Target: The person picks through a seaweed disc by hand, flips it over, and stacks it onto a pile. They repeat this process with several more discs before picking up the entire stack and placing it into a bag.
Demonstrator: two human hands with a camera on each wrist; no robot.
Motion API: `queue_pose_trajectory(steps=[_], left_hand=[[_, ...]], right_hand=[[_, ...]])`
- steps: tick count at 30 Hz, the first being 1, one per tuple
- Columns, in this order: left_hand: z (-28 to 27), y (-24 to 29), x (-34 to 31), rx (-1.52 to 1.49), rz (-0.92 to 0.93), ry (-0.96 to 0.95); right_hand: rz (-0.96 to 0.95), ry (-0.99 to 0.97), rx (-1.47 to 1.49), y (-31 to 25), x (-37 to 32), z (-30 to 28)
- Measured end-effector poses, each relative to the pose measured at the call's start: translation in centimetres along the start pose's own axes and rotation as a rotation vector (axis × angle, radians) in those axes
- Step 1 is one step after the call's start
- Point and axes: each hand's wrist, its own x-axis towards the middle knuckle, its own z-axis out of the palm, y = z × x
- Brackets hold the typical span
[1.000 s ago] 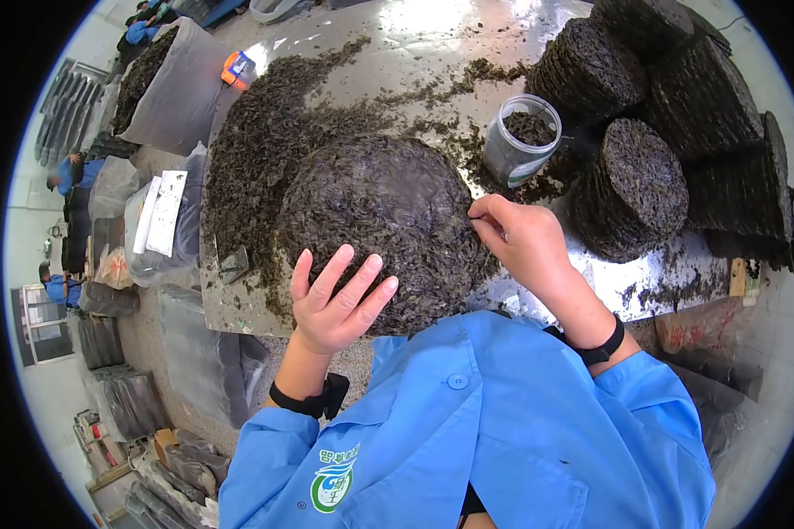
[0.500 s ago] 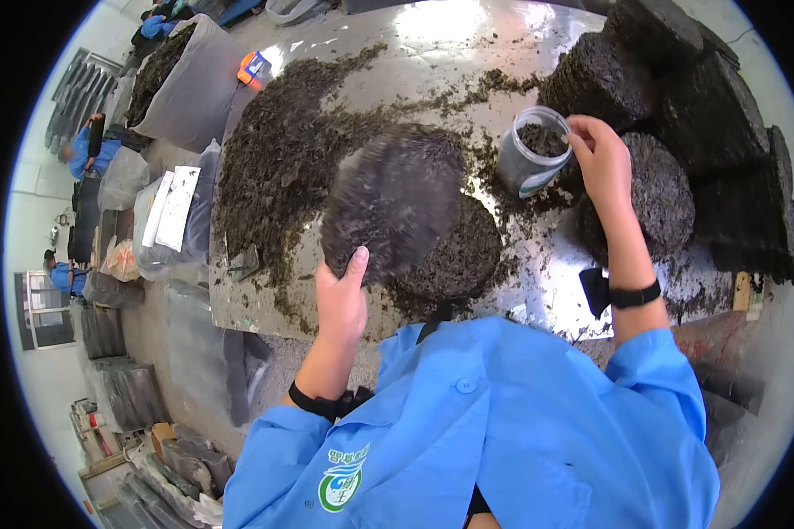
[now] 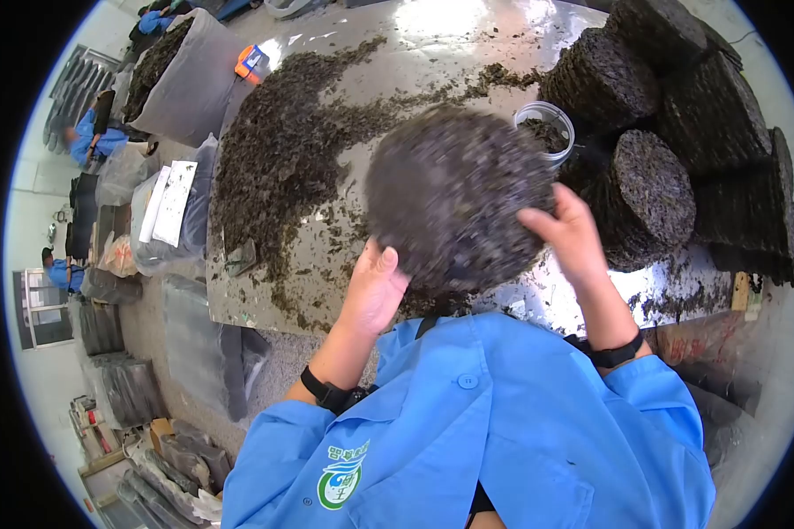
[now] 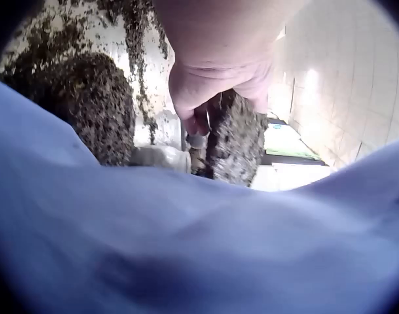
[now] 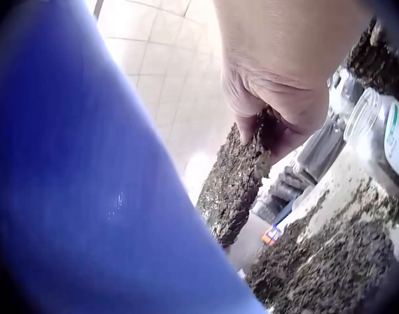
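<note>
A round, dark cake of dried seaweed [image 3: 454,198], blurred by motion, is held up over the table, its broad face towards the head camera. My left hand [image 3: 375,286] grips its lower left edge, and the left wrist view shows thumb and fingers on opposite sides of it. At the right edge my right hand [image 3: 572,238] pinches the cake, thumb on one face and fingers on the other, as the right wrist view shows. A thick round stack of seaweed [image 4: 101,108] stands on the table in the left wrist view; in the head view the raised cake mostly hides it.
Behind the cake stands a clear plastic jar [image 5: 366,140] with dark flakes inside. Loose seaweed [image 3: 273,150] covers the table's left part. Tall stacks of round cakes [image 3: 653,194] crowd the right side. An orange-and-blue object [image 3: 251,63] lies near a large filled sack [image 3: 190,84].
My left hand, earlier spread against the seaweed, has lifted the cake and moved it right. My right hand went from the cake's edge to the jar, then came back to the cake.
</note>
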Motion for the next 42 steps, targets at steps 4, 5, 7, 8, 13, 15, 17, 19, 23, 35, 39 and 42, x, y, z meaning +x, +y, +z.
queue_pose_trajectory(steps=[4,5,7,8,13,15,17,19,23,35,39,42], left_hand=[[-1.9,-0.8,1.3,1.852,0.408,-0.266],[-2.6,-1.8,1.4,2.086,0.394,-0.383],[-5.5,-4.3,1.7,2.239,0.264,-0.442],[-6.3,-4.8,2.0,2.234,0.265,-0.445],[-6.8,-4.4,2.4,2.246,0.319,-0.473],[-6.9,-4.1,2.4,2.262,0.360,-0.517],[-7.1,-4.4,2.5,2.280,0.356,-0.546],[-7.7,-5.0,2.2,2.283,0.383,-0.535],[-7.5,-5.2,2.0,2.276,0.395,-0.509],[-8.3,-5.5,2.4,2.238,0.449,-0.503],[-8.5,-5.5,2.6,2.227,0.471,-0.521],[-8.5,-5.4,2.6,2.232,0.464,-0.520]], right_hand=[[-0.154,0.626,-0.372,-3.4,-1.4,-9.1],[-0.139,0.611,-0.288,-6.3,-2.5,-10.3],[-0.207,0.679,-0.205,-7.0,-3.4,-16.2],[-0.224,0.719,-0.385,-6.6,-3.7,-19.3],[-0.392,1.006,-1.376,-5.3,-5.5,-19.5],[-0.373,0.552,-0.738,-3.5,-4.5,-11.1],[-0.225,0.261,-0.798,-1.4,-3.5,-5.3],[-0.065,0.035,-0.761,2.3,-1.6,-1.3],[-0.434,-0.236,-0.885,9.5,2.9,4.6],[-0.466,-0.420,-1.023,15.2,7.7,7.2],[-0.522,-0.416,-0.989,15.7,7.6,6.8],[-0.576,-0.430,-0.945,15.9,7.9,6.4]])
